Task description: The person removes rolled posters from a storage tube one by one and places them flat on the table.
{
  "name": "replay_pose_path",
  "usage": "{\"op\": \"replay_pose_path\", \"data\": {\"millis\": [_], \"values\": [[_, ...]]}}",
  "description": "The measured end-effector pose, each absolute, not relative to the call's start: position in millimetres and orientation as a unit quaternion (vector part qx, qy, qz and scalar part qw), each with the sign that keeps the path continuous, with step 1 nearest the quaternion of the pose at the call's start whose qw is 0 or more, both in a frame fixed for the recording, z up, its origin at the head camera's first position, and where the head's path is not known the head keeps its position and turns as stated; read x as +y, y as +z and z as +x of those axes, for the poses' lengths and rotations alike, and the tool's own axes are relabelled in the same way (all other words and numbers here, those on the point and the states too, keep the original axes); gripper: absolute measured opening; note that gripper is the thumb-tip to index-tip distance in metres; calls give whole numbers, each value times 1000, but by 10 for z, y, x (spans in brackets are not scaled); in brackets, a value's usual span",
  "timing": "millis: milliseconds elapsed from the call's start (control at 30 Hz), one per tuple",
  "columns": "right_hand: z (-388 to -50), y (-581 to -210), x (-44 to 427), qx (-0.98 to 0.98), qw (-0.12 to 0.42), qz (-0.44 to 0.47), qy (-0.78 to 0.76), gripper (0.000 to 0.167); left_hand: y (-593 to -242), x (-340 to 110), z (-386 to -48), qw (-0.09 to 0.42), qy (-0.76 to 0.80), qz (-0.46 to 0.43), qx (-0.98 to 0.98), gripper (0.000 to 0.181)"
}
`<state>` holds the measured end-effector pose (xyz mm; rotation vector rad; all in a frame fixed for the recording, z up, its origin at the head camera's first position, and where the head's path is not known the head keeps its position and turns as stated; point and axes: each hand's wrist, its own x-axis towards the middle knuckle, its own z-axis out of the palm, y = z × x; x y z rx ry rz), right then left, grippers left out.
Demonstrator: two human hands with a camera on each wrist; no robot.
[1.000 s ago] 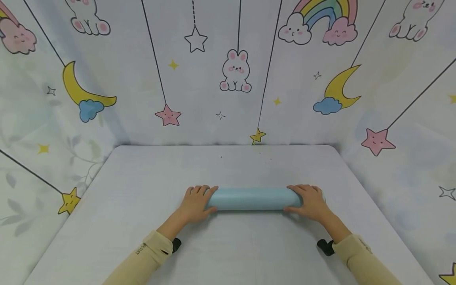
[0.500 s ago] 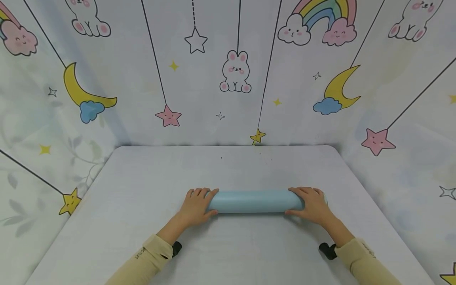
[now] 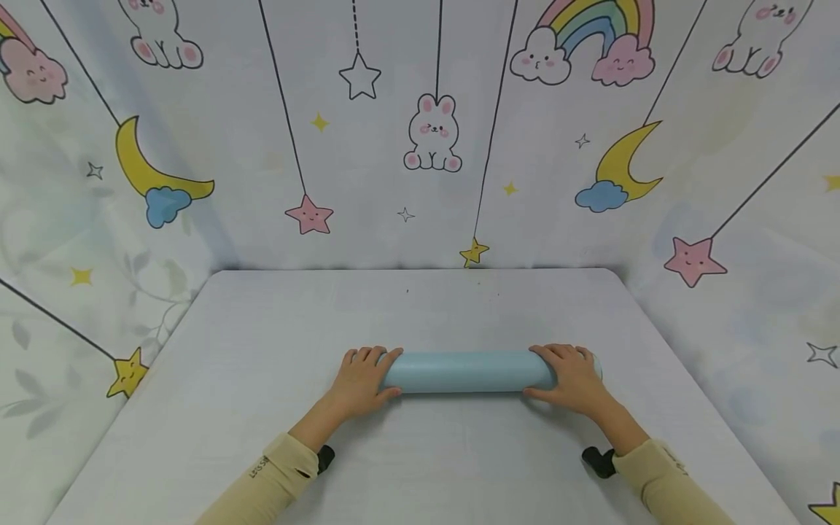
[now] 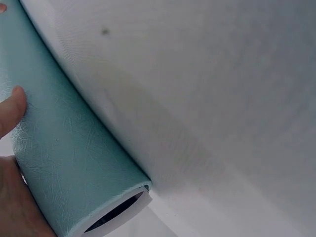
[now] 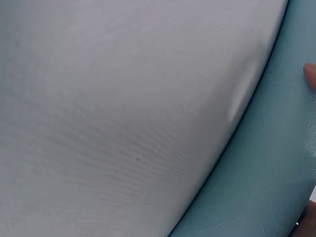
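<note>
A light blue roll [image 3: 469, 372] of smooth, leather-like sheet, perhaps a rolled-up mat, lies crosswise on the white table. My left hand [image 3: 359, 380] grips its left end, thumb on the near side and fingers over the far side. At the right end my right hand [image 3: 571, 375] holds it in the same way, and a bit of the roll shows beyond that hand. The left wrist view shows the roll's hollow end with a white inner layer [image 4: 116, 217] and a dark opening. Only a fingertip [image 5: 310, 74] and a sliver of hand appear in the right wrist view.
The white tabletop [image 3: 295, 313] has small dark specks near its back edge. A cloth-like backdrop [image 3: 374, 160] printed with rabbits, stars and moons surrounds the table at the back and sides. Dark wrist devices [image 3: 599, 462] show at both cuffs.
The roll and both hands came slightly nearer to me during the first half second. Since then they have stayed almost still, with the right hand shifting a touch to the left.
</note>
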<state>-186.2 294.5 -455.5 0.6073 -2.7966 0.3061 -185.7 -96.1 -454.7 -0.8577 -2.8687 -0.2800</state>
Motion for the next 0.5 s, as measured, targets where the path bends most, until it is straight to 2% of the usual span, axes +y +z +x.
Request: {"op": "replay_pose_path", "data": {"millis": [500], "values": [[-1866, -4528, 2847, -967, 105, 218, 82, 72, -4563, -965, -1878, 58, -77, -281, -955, 66]]}}
